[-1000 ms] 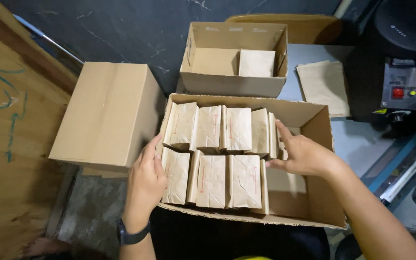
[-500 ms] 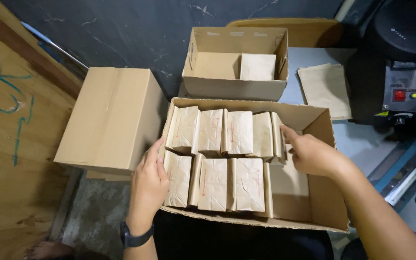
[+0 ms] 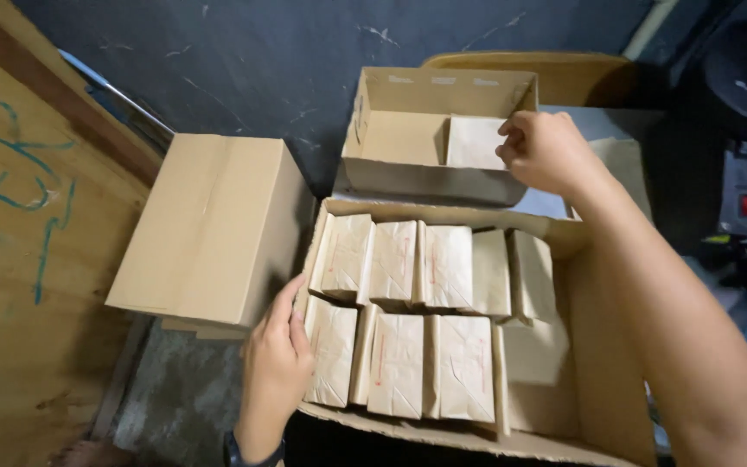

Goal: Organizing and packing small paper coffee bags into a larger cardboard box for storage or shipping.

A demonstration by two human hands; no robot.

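Right hand (image 3: 545, 151): fingers curled, touching paper packet (image 3: 474, 143) in small open box (image 3: 391, 169).
Left hand (image 3: 277, 363): fingers together, flat on large box (image 3: 564, 445) wall.

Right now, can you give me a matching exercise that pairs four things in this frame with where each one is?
Things:
1. left hand
2. right hand
3. closed brown cardboard box
4. single brown paper packet

Places:
A. inside the smaller open cardboard box at the back
B. on the near-left wall of the large open cardboard box filled with rows of brown paper packets
C. at the right end of the smaller open box, beside the single packet
D. left of the large open box, beside the wooden board

Pairs: 1-B, 2-C, 3-D, 4-A
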